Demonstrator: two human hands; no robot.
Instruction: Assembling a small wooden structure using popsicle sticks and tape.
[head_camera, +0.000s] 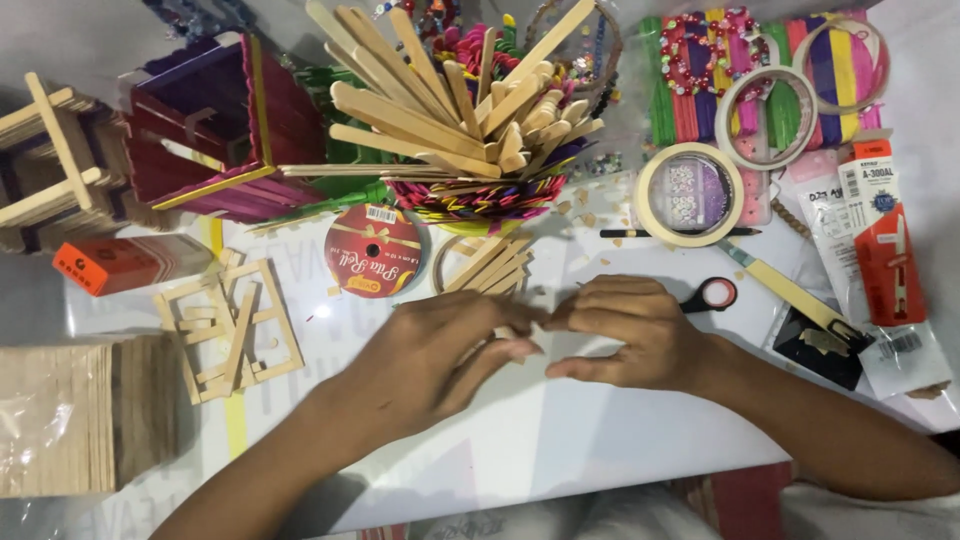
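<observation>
My left hand (440, 355) and my right hand (625, 330) meet fingertip to fingertip over the white table (560, 440), pinching a small pale piece (535, 322) between them; most of that piece is hidden by the fingers. Just beyond the hands lies a short stack of wooden craft sticks (492, 265). Farther back, a colourful woven holder (480, 195) bristles with several plain wooden sticks.
A square frame of sticks (230, 330) lies at left, near a red ribbon spool (373, 250), an orange box (110, 265) and a purple stick box (215, 130). At right are masking tape rolls (690, 195), red-handled scissors (712, 295), coloured sticks (760, 90) and a glue package (880, 250).
</observation>
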